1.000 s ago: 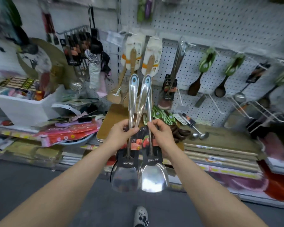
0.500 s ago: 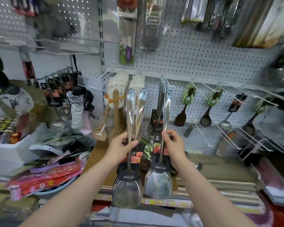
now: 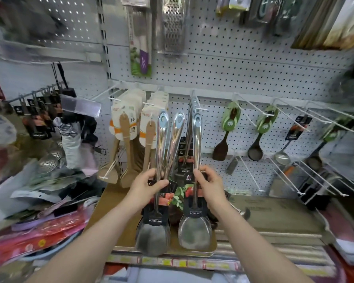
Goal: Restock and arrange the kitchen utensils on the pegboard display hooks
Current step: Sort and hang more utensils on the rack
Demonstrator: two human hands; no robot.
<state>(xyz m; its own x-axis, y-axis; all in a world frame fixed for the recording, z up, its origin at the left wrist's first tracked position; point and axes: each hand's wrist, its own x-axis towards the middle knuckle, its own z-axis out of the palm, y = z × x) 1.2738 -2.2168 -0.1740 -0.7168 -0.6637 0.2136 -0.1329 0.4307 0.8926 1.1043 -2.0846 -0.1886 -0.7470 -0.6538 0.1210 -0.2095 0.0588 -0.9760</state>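
Hands grip glossy steel spatulas, blades down.

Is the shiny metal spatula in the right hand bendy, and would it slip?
Probably stiff: the spatula stands straight up above the right hand without drooping. Its polished handle looks smooth, so it may be slippery, though the card sleeve around it might help grip. With its broad steel blade at the bottom, it is likely bottom-heavy.

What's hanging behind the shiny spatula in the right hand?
There are hanging spatulas with black cards on a hook. The held spatula and right hand cover their blades.
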